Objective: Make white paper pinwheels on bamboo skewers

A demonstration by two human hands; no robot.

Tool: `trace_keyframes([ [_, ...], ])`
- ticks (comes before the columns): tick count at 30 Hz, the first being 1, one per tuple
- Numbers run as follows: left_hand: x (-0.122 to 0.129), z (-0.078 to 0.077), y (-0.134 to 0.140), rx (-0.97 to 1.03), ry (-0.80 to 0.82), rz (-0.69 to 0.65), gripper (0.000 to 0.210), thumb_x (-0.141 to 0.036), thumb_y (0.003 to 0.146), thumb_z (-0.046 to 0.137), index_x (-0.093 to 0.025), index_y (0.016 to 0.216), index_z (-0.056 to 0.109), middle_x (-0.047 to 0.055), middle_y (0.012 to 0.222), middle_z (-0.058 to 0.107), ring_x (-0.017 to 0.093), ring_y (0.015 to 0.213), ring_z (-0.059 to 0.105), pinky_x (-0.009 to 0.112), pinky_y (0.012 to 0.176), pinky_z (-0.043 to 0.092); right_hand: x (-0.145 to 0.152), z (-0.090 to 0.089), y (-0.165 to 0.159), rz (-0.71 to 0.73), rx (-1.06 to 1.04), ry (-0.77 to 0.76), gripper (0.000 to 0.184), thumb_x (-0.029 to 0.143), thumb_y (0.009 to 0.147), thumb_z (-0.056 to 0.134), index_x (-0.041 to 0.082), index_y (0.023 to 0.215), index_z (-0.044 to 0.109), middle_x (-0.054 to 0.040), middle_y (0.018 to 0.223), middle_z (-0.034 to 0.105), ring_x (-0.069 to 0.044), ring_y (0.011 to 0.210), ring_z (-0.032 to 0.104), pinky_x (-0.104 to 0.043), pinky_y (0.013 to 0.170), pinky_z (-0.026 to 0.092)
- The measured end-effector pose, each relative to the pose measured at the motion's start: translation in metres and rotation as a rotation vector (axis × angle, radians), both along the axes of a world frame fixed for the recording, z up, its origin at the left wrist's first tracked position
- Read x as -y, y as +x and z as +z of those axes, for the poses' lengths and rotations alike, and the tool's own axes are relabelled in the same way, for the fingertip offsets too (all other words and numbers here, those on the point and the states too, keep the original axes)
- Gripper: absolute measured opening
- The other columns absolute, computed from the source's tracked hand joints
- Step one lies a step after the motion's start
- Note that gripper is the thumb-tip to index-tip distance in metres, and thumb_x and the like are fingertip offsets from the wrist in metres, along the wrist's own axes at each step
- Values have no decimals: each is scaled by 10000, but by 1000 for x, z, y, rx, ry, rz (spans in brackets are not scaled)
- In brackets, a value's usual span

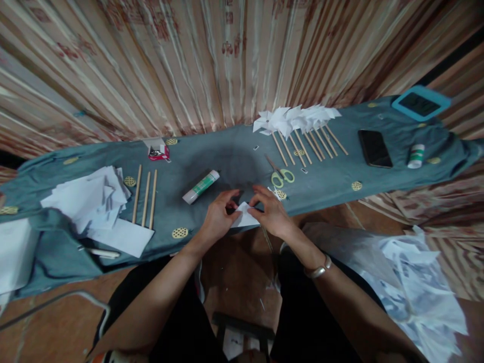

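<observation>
Between my two hands, at the near edge of the cloth-covered table, is a small piece of white paper (pixel 246 217), which looks folded to a point at the top. My left hand (pixel 222 214) pinches its left side between thumb and fingers. On the right side, my right hand (pixel 270 209) grips it the same way, with a silver bracelet on that wrist. A glue stick (pixel 201 186) with a green label lies just beyond my left hand. Scissors (pixel 282 176) with light green handles rest beyond my right hand.
White paper pinwheels (pixel 295 121) on wooden sticks line the back. At left are wooden sticks (pixel 145 199), a paper pile (pixel 91 196), a pen (pixel 102 253) and a red box (pixel 158 151). A phone (pixel 375 147) and a smaller tube (pixel 416 156) lie right; a plastic bag (pixel 419 292) stands below.
</observation>
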State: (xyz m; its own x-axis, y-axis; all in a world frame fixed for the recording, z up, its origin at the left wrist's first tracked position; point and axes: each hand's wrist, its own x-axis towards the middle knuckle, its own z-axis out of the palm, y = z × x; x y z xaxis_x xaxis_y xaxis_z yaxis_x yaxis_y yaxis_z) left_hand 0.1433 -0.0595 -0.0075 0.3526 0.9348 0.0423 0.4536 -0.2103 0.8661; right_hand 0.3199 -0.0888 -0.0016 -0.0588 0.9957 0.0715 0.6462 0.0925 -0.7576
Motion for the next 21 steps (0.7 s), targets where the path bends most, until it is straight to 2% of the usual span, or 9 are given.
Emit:
trace_keyframes([
  [3,-1,6,1,36,-1,19,489,-214,660,722,-192,1140,632,81,1118,659,183,902,643,329,824,522,-2,0,0,-2,-207,-52,31,195,745,631,207,744,602,-72,1035,696,-217,1029,640,-399,905,489],
  [5,-2,11,2,54,-64,2,484,-270,643,752,-179,1109,657,79,1084,683,197,898,646,313,791,514,-4,2,1,14,-373,-126,56,252,750,632,205,758,602,-32,859,708,-176,827,668,-332,765,526],
  [7,-3,14,2,53,-189,-34,367,-321,645,748,-151,967,708,43,870,713,178,747,636,270,672,489,-7,6,3,29,-489,-173,134,315,735,657,197,767,601,-15,762,694,-153,701,655,-291,671,523],
  [9,-4,15,3,77,-319,-48,268,-362,647,731,-130,780,722,-1,646,656,142,590,569,235,555,416,-11,12,11,21,-518,-152,192,356,723,676,192,796,607,-20,758,694,-155,689,656,-286,660,524],
  [12,-6,15,5,202,-440,10,262,-373,602,742,-125,679,715,-23,565,607,115,532,507,220,520,364,-18,18,33,-97,-313,24,192,357,810,598,193,904,630,-61,898,716,-180,800,673,-327,771,528],
  [14,-7,16,6,275,-487,61,276,-373,557,768,-131,681,724,-24,577,618,108,532,495,217,521,360,-22,17,51,-243,25,122,211,315,860,537,185,990,642,-100,996,716,-221,869,670,-378,837,507],
  [15,-7,17,7,300,-506,81,282,-380,547,774,-134,677,725,-24,574,619,104,528,486,215,516,353,-24,15,60,-266,184,146,240,297,874,514,172,1037,639,-122,1020,712,-248,911,663,-403,866,492],
  [17,-6,17,7,329,-538,102,294,-402,551,775,-139,674,727,-23,567,615,99,521,472,211,503,336,-28,9,71,-282,392,163,285,293,891,494,143,1092,629,-154,1027,709,-283,954,650,-417,877,478],
  [21,-8,16,7,350,-564,119,320,-437,561,773,-139,667,725,-21,554,602,93,510,454,207,490,316,-38,4,75,-255,601,113,263,309,873,547,136,1044,649,-162,973,719,-290,912,655,-385,819,485],
])
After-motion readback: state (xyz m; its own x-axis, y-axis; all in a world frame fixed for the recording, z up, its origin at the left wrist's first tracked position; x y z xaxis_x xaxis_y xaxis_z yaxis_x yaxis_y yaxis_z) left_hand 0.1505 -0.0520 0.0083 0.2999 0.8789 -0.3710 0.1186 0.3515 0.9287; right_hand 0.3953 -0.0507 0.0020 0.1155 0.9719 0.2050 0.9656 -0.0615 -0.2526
